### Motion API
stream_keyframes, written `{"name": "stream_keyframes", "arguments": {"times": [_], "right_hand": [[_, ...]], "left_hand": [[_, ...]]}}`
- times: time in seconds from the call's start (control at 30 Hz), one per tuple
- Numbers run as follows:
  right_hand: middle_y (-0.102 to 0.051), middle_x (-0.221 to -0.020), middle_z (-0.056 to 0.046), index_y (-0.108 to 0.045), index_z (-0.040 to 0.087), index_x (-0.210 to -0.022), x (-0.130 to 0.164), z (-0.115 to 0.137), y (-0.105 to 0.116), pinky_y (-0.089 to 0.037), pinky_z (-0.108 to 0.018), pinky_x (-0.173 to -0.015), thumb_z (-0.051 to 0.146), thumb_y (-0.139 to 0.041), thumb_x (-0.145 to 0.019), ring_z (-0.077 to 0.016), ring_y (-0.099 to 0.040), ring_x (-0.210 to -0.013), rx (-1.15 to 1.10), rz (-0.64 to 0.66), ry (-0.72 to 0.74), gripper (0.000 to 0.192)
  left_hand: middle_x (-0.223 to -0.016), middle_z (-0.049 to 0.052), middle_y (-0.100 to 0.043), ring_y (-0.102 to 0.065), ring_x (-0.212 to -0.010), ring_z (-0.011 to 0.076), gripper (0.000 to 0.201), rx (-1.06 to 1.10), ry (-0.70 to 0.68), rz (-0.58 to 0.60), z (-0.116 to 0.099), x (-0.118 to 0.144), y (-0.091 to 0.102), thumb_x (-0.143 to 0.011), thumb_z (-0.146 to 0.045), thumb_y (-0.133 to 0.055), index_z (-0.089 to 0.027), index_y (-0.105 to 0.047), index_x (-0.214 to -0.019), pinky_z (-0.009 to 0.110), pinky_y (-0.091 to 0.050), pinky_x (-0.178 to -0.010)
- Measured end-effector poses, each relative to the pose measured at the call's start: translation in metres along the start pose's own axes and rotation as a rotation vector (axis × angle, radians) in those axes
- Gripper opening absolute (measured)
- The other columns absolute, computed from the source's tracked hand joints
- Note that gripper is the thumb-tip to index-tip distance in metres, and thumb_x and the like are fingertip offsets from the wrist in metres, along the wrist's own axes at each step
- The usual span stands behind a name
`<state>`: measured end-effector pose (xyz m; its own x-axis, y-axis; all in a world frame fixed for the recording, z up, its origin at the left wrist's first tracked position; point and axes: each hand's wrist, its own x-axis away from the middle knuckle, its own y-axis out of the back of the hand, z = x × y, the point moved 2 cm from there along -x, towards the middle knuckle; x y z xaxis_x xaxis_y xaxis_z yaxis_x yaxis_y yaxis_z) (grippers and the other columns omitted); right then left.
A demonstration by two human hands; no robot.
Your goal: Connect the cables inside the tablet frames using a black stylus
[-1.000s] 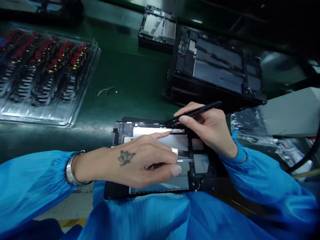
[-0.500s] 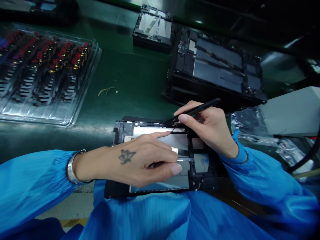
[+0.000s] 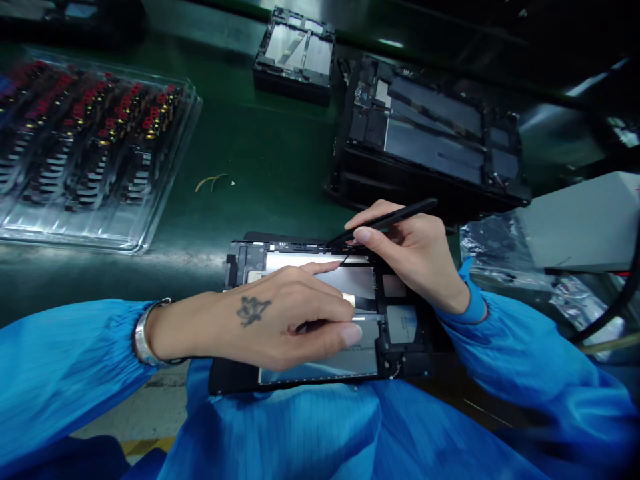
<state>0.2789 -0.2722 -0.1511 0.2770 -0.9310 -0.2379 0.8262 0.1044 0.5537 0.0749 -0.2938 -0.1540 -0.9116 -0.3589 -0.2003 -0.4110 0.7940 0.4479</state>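
An opened tablet (image 3: pixel 320 370) lies in front of me near my lap, its silver batteries and black inner frame exposed. My left hand (image 3: pixel 295 313) rests across it, the index finger stretched out at a thin black wire (image 3: pixel 345 259) near the upper edge. The thumb and the other fingers are bent but apart, and I see nothing held in them. Between thumb and fingers, my right hand (image 3: pixel 415 250) grips slim black tweezers (image 3: pixel 395 217). Their tip points down left and meets the tablet's upper edge; what it touches there is too small to make out.
A clear plastic tray (image 3: pixel 165 180) of flex-cable parts lies at the left. Further back stand a small stack of opened tablets (image 3: pixel 295 60) and a larger stack (image 3: pixel 430 133). Plastic bags (image 3: pixel 493 250) and a grey box (image 3: pixel 590 217) sit at the right.
My right hand and the tweezers have shifted slightly left along the tablet's upper edge. My left hand stays almost still on the tablet.
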Motion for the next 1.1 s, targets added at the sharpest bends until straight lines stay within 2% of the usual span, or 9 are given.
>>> {"name": "stream_keyframes", "arguments": {"times": [0.17,0.47,0.9,1.1], "right_hand": [[-0.073,-0.092,-0.001,-0.075,0.022,-0.092,0.0009,-0.0001,0.001,-0.056,-0.027,-0.066,0.041,-0.07,-0.093,-0.0152,-0.071,-0.081,-0.013,-0.013,0.02,0.019],[-0.074,-0.09,-0.002,-0.075,0.022,-0.091,0.0002,0.0012,0.0024,-0.056,-0.027,-0.065,0.04,-0.068,-0.094,-0.0153,-0.07,-0.079,0.048,0.002,0.048,0.02],[-0.074,-0.09,-0.002,-0.076,0.023,-0.09,0.0027,0.0056,0.002,-0.057,-0.027,-0.065,0.033,-0.067,-0.094,-0.0145,-0.067,-0.076,0.094,-0.008,0.084,0.014],[-0.073,-0.089,-0.002,-0.076,0.024,-0.09,0.0039,0.0057,0.0036,-0.057,-0.027,-0.064,0.036,-0.068,-0.094,-0.0149,-0.068,-0.077,0.096,-0.036,0.063,0.015]], "left_hand": [[-0.062,-0.008,-0.044,-0.04,-0.057,0.0062,0.03,-0.01,-0.005,-0.003,0.0006,0.002,-0.0002,-0.103,-0.023,-0.049,-0.017,-0.049,-0.073,0.039,-0.029,-0.123],[-0.061,-0.007,-0.043,-0.04,-0.057,0.0071,0.032,-0.015,0.001,0.002,-0.0001,-0.0011,0.0003,-0.103,-0.025,-0.048,-0.017,-0.049,-0.072,0.039,-0.04,-0.113],[-0.061,-0.008,-0.039,-0.036,-0.055,0.0064,0.033,0.0,0.004,0.004,-0.0001,0.0003,0.0005,-0.102,-0.023,-0.049,-0.017,-0.045,-0.07,0.037,-0.04,-0.113],[-0.062,-0.007,-0.046,-0.042,-0.057,0.0075,0.031,-0.018,-0.003,0.006,0.0,0.0009,-0.0005,-0.103,-0.026,-0.048,-0.017,-0.05,-0.073,0.041,-0.039,-0.116]]}}
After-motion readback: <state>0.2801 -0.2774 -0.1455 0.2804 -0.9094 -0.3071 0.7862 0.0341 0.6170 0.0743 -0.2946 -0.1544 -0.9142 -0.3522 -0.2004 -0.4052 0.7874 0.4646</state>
